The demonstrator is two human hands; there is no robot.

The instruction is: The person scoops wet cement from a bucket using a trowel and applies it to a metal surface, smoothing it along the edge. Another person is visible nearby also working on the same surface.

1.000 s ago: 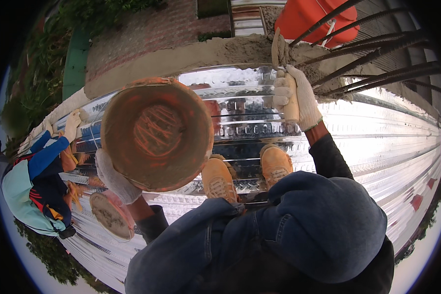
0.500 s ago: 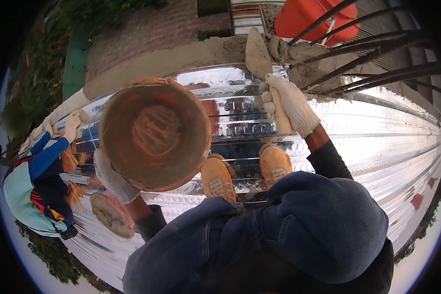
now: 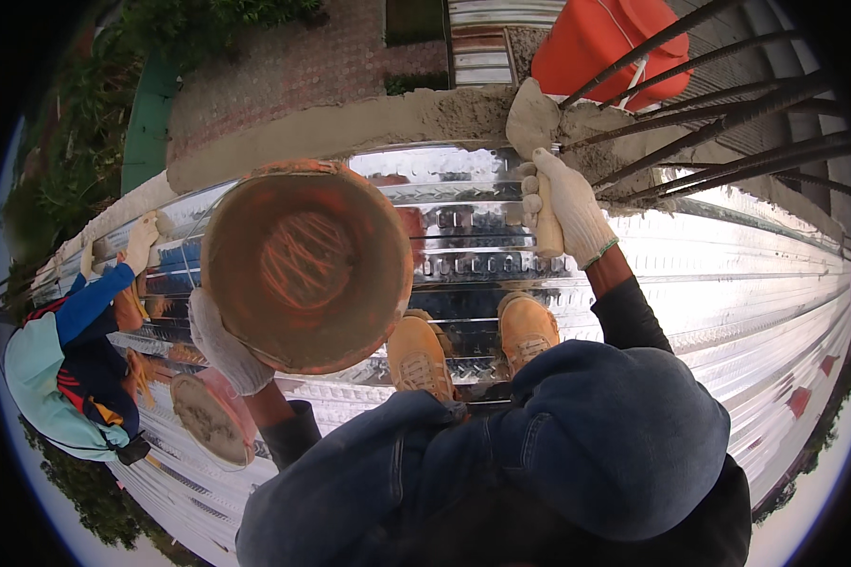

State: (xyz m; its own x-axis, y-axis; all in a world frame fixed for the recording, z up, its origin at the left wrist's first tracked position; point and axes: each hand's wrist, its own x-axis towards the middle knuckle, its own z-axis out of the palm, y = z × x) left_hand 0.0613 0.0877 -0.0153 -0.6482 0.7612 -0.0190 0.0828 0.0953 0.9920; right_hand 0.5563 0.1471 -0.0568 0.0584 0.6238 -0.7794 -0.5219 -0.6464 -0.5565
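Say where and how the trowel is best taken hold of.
Probably best by the pale handle, coming from the near right as the gloved right hand does: the handle is slender and points back toward the person, while the broad blade points away.

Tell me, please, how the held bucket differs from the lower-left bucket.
The held bucket shows orange scrapes through its grey coating; the lower-left bucket contains a grey mortar-like mix. The held bucket looks larger in view than the lower-left bucket. Both have round mouths.
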